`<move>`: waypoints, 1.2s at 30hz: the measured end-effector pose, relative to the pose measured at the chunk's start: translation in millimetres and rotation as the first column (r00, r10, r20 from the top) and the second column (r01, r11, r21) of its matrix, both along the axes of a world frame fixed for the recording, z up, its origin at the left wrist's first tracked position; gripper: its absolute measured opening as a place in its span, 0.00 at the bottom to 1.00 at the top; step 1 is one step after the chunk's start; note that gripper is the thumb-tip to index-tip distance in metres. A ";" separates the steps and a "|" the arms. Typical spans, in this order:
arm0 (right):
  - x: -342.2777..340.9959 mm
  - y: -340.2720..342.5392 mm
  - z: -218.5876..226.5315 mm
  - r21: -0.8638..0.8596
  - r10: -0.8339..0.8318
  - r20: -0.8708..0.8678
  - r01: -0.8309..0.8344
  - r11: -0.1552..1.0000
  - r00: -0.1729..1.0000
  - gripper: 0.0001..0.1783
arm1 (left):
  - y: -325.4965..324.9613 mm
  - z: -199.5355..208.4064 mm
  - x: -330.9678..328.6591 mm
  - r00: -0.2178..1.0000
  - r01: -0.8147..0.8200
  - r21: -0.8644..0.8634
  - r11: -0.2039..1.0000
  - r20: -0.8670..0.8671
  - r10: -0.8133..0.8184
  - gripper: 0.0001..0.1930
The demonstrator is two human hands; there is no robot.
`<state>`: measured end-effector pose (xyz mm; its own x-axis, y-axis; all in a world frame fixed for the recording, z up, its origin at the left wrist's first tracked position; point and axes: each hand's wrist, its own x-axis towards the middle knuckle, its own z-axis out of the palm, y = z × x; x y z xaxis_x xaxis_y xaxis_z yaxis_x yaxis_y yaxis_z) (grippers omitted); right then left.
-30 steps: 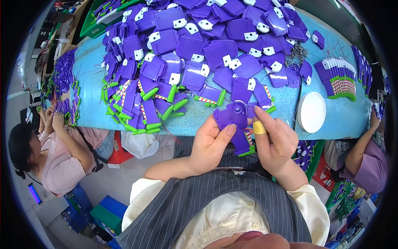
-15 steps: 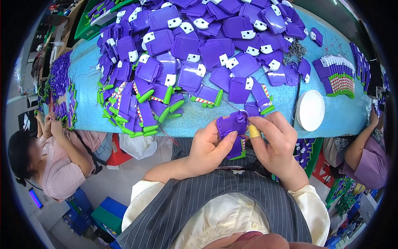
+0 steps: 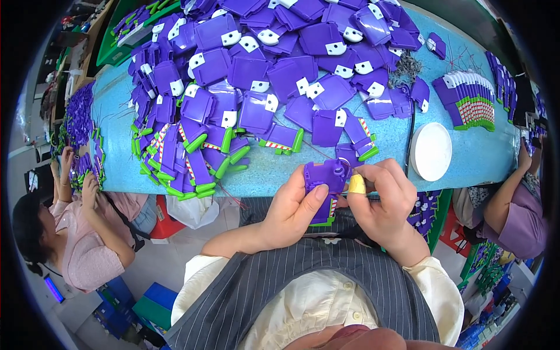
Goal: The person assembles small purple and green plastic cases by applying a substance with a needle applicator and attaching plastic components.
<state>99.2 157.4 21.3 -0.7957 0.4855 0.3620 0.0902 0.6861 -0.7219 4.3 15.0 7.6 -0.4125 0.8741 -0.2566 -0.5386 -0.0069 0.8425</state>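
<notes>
My left hand (image 3: 290, 209) is closed on a purple plastic toy wing (image 3: 321, 175), its thumb pressed on the face. A round socket shows near the wing's upper right corner, and a red-and-white striped section with a green edge (image 3: 322, 221) hangs below. Just right of that corner, my right hand (image 3: 386, 195) has thumb and forefinger pinched together. A yellow finger cover (image 3: 357, 184) is on one of its digits. Whatever lies in that pinch is too small to make out. Past my hands, another purple wing with a green tip (image 3: 363, 140) lies on the table.
A large heap of purple and white wing pieces (image 3: 245, 70) covers the blue table (image 3: 268, 166). To the right stand a white round dish (image 3: 431, 151) and a fanned row of striped wings (image 3: 471, 104). A black cable (image 3: 411, 131) runs beside the dish. Co-workers sit at both sides.
My right fingertips have shifted slightly away from the wing's corner. The wing has tilted a little in my left hand. The co-worker at the left has moved their hands apart.
</notes>
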 end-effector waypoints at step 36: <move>-5.1 -0.6 -14.5 0.103 0.090 -0.081 -0.082 0.991 0.993 0.11 | -9.9 -8.8 -5.0 0.887 0.009 -0.036 0.999 -0.461 -0.024 0.13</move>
